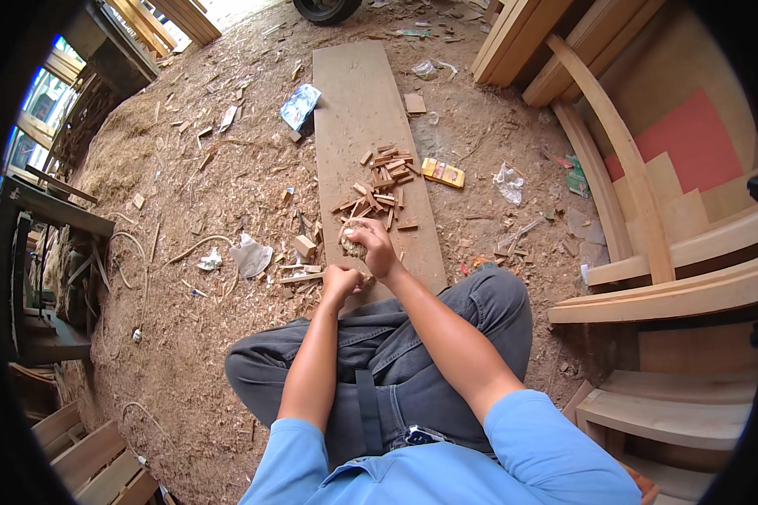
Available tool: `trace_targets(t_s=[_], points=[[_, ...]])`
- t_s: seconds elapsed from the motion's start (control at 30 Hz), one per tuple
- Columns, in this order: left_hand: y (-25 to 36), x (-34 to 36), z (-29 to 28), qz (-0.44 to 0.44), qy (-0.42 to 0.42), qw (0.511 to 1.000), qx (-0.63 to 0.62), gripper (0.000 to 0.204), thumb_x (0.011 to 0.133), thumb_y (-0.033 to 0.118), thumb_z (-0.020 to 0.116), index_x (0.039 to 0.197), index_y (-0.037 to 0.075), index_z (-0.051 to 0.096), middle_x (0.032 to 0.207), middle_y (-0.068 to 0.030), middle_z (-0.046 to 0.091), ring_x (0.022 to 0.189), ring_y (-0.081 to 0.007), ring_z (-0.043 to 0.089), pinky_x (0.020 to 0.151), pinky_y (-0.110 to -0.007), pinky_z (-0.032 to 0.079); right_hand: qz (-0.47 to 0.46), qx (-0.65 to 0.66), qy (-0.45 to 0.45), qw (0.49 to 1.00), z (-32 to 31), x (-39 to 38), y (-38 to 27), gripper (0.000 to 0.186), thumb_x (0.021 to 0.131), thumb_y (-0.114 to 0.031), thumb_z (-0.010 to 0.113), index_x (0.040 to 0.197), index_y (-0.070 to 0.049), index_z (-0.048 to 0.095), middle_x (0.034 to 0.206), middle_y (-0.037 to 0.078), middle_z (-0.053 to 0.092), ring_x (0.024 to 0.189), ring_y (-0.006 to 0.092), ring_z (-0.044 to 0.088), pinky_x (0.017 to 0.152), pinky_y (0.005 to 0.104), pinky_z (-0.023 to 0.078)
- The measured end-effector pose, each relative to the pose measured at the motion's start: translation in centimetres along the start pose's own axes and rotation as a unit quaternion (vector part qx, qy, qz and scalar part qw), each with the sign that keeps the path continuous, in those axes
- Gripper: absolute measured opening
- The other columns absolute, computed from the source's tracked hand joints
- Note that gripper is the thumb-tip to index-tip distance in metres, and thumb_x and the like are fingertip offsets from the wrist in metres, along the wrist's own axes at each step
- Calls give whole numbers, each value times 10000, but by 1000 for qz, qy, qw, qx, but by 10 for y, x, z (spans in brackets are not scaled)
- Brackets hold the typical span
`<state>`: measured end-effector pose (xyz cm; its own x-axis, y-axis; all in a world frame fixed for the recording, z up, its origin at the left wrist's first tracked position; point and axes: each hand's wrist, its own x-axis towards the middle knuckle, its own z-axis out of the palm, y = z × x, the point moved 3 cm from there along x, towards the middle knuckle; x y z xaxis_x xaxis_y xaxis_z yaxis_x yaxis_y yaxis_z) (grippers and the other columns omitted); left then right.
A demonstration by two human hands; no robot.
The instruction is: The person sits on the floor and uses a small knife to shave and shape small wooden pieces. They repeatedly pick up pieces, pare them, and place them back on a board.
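By the plank [354, 97], right hand [377, 246] curled around tan lump [351, 244], left hand [343, 284] bent inward, contents unclear

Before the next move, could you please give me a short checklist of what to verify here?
1. Right hand gripping the round beige object: ok.
2. Left hand holding something: cannot tell; its curled shape hides any contents.
3. Small wooden strips lying on the long board: ok, most are heaped ahead of the hands.
4. Strips neatly lined up: not ok, they lie at mixed angles.
5. Crumpled white plastic off the board: ok, it lies to the right.
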<state>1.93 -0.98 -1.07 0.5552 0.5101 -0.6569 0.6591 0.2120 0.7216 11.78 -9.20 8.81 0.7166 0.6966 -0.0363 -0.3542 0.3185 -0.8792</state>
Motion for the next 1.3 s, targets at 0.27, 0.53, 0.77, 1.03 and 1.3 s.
trace_targets(t_s=[0.27, 0.53, 0.77, 1.03, 1.3], points=[[-1, 2, -1, -1, -1, 1000, -7, 137, 777, 17, 592, 802, -49, 710, 722, -114, 674, 610, -170, 648, 535, -284, 541, 8, -3, -11, 1000, -6, 9, 17, 222, 817, -164, 541, 834, 29, 649, 791, 50, 641, 760, 121, 575, 721, 258, 467], [0, 1, -2, 6, -3, 1000, 25, 131, 778, 33, 610, 761, -41, 717, 699, -113, 677, 612, -171, 649, 540, -294, 544, -5, -39, 25, 999, -9, 9, 19, 231, 816, -162, 530, 860, 28, 654, 810, 65, 655, 741, 128, 584, 739, 249, 472], [0, 1, 0, -11, -12, 999, -35, 125, 794, 0, 597, 778, -65, 702, 713, -114, 672, 608, -169, 641, 526, -288, 538, 52, -48, 10, 997, -5, 0, 10, 248, 805, -172, 548, 885, 29, 669, 824, 65, 663, 812, 136, 605, 812, 261, 473], [-5, 4, -1, 5, -13, 999, -34, 116, 753, 19, 631, 760, -63, 712, 719, -122, 688, 612, -170, 650, 533, -296, 544, 43, -58, 3, 997, -3, 4, 14, 222, 824, -140, 553, 918, 35, 652, 832, 63, 654, 794, 128, 600, 778, 252, 471], [-4, 2, -1, -4, -3, 998, -55, 130, 742, 19, 610, 687, -58, 700, 643, -110, 660, 569, -172, 637, 520, -305, 541, 38, -24, 5, 999, -4, 3, 12, 223, 834, -152, 524, 879, 25, 654, 839, 84, 661, 765, 134, 607, 748, 256, 494]])
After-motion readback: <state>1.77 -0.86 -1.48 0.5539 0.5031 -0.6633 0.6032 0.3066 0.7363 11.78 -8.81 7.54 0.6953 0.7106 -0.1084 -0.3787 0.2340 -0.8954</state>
